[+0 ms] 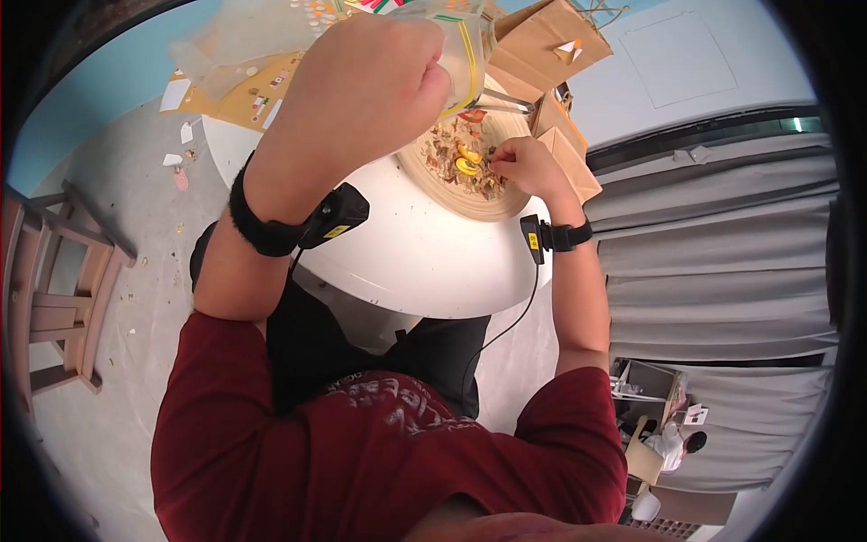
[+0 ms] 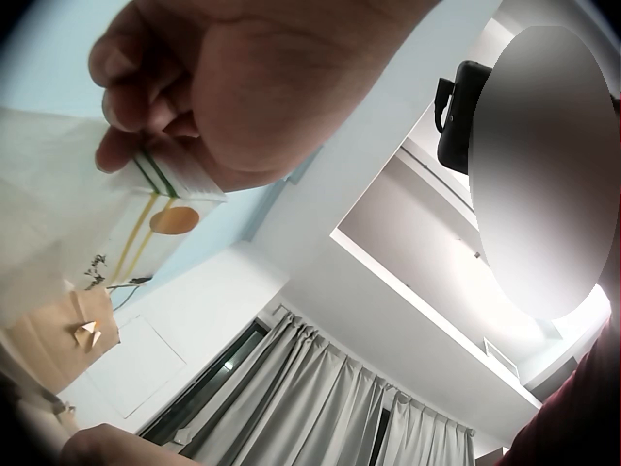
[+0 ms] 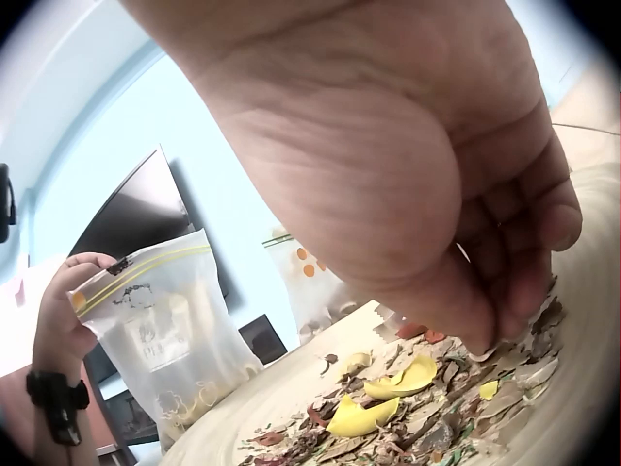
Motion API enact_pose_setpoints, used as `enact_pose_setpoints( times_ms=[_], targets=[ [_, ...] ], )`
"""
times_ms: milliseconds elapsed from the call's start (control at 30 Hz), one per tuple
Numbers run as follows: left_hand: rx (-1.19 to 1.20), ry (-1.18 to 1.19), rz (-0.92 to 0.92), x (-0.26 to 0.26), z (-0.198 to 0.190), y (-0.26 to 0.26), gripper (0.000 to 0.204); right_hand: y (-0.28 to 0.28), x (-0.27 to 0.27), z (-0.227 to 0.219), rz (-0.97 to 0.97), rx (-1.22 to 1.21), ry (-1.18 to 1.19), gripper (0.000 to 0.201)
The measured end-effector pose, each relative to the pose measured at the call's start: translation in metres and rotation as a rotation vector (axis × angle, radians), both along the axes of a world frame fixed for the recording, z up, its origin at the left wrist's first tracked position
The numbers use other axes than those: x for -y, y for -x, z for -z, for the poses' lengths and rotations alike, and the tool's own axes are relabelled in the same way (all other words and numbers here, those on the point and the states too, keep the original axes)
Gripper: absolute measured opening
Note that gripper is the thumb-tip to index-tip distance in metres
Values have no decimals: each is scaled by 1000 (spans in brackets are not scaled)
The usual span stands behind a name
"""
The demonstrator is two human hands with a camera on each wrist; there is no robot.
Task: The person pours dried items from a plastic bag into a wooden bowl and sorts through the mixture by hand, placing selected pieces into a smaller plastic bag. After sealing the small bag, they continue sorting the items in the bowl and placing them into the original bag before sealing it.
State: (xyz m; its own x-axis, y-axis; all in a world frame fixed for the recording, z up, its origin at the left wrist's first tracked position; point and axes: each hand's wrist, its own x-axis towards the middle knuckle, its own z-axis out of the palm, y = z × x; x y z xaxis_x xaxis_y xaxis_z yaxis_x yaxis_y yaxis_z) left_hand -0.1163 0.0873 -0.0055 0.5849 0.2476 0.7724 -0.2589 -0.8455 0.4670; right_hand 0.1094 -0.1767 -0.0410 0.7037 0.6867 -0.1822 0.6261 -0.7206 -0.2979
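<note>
My left hand [image 1: 370, 90] is raised at the far side of the white table and grips a clear zip bag [image 3: 179, 335] by its top edge. Pale shreds lie in the bottom of the bag in the right wrist view. My right hand [image 1: 535, 172] reaches down to a round, pale wooden plate [image 1: 489, 214]. Its thumb and fingertips pinch together among dried leaf bits [image 3: 451, 393] at the right side of the plate. Curved yellow pieces [image 3: 364, 416] lie on top of the bits. What the right fingertips hold is mostly hidden.
Metal tongs [image 1: 508, 101] lie at the plate's far edge. Brown paper bags [image 1: 542, 45] stand behind it. Another zip bag with orange dots [image 3: 309, 282] is at the back. A wooden chair [image 1: 68, 298] stands on the left; grey curtains [image 1: 713, 271] hang on the right.
</note>
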Motion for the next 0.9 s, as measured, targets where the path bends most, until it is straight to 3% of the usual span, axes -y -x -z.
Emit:
enact_pose_setpoints(
  times_ms=[900],
  targets=[
    [27,-17,14,10,1,-11,11,11,4,-4,-26,183,8,16]
  ],
)
